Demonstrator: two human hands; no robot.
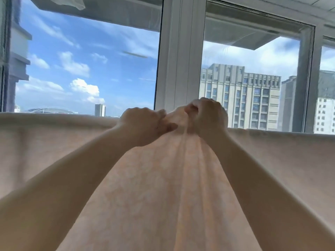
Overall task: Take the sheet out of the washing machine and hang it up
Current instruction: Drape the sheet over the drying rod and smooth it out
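A pale peach sheet [159,187] with a faint pattern fills the lower half of the view, stretched wide from left to right at about chest height. Its top edge runs as a straight fold across the frame. Both arms reach forward and up to that edge. My left hand [143,122] pinches the top fold just left of the middle. My right hand [208,115] is a fist closed on a bunched part of the same edge, raised a little above the line. Folds run down from the two hands. Whatever carries the sheet is hidden under it.
Behind the sheet stands a large window with a white frame post [179,57] in the middle. Blue sky, clouds and tall buildings [241,95] show through the glass. A corner of white cloth [72,2] hangs at the top left.
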